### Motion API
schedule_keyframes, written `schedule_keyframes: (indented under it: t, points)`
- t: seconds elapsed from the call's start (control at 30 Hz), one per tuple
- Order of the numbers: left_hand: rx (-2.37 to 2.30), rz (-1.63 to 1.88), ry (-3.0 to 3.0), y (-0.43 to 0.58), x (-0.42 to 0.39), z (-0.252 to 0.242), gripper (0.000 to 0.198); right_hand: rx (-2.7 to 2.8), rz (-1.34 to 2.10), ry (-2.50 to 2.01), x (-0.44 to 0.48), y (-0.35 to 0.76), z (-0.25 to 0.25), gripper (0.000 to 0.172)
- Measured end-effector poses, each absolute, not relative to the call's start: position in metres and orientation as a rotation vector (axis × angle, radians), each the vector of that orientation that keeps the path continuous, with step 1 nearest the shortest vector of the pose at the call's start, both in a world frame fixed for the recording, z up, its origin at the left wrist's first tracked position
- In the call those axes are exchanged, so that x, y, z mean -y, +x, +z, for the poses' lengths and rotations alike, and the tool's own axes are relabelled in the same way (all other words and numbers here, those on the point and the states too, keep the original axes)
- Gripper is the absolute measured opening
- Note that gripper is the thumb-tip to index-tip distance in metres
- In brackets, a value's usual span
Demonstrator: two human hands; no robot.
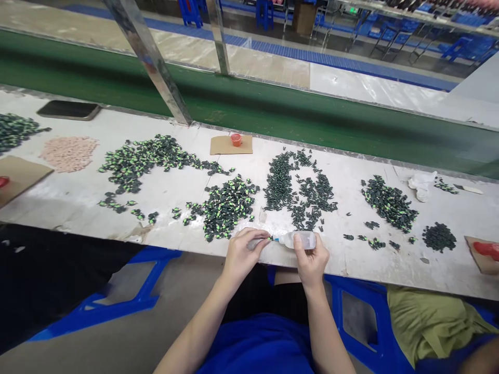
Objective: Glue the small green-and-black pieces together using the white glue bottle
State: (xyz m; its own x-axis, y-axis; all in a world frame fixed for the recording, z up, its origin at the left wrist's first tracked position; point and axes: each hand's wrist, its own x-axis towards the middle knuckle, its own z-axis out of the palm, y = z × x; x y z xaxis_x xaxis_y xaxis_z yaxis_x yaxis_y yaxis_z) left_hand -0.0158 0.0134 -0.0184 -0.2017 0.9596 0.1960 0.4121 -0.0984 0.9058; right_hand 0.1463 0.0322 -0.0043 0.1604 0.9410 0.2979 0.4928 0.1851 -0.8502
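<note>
My right hand (pixel 312 262) grips a small translucent squeeze bottle (pixel 307 239) lying almost level, its thin blue nozzle pointing left. The nozzle tip meets or nearly meets a tiny dark green piece (pixel 272 238) with a bright green spot, pinched at the fingertips of my left hand (pixel 242 254). Something greyish shows between the left fingers; I cannot make out what it is. Just beyond the left hand lies a heap of dark green pieces with bright green spots (pixel 228 206). Loose plain dark green pieces (pixel 278 182) are spread beyond the bottle.
Further heaps of green-spotted pieces lie left (pixel 144 161) and right (pixel 390 202). A red cup (pixel 236 139) sits on cardboard (pixel 218 146). Pale pink pieces (pixel 70 153) and a phone (pixel 69 110) are farther left. A metal post (pixel 152 62) rises behind the table; people sit on both sides.
</note>
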Motion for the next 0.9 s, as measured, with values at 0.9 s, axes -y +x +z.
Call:
schedule_keyframes:
  t: [0.9]
  points:
    - [-1.639,1.297,1.916,-0.021,-0.015,-0.034,0.012,1.815,0.386,-1.382,-0.052,0.132,-0.008,0.040]
